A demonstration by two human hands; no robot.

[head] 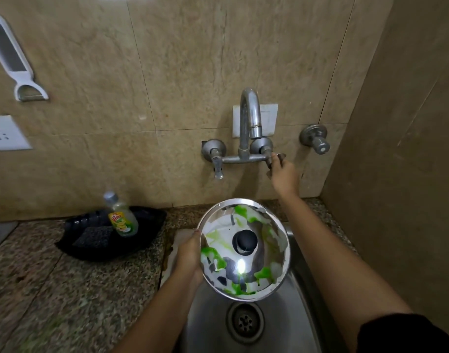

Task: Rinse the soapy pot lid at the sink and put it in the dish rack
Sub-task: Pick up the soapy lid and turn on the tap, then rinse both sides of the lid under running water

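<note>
**Soapy lid held over the sink, other hand at the tap**

The person stands at a steel sink (302, 289) set into a speckled stone table (65, 289). Their left hand (189, 253) is clamped on the left rim of the pot lid (243, 248), holding it above the basin with its top face turned up toward the camera. The lid is shiny metal with a black knob (245, 242) at its centre, and it is streaked with white foam and bright green soap. It hangs over the back part of the sink, above and behind the drain (245, 323).

The right hand (283, 174) reaches forward to the wall-mounted faucet (248, 123), its fingers closed around the right tap handle (270, 159). The left tap handle (217, 165) hangs down untouched. No water shows at the spout. A separate round valve (316, 140) sticks out of the tiled wall to the right of the faucet.

On the table to the left of the sink sits a black tray (152, 225) holding a bottle of dish soap (121, 217), which leans back, and a dark scrub pad (92, 236) just beside it. A white peeler-like tool (14, 62) hangs on the wall at upper left, with a white socket plate (4, 133) below it.
</note>
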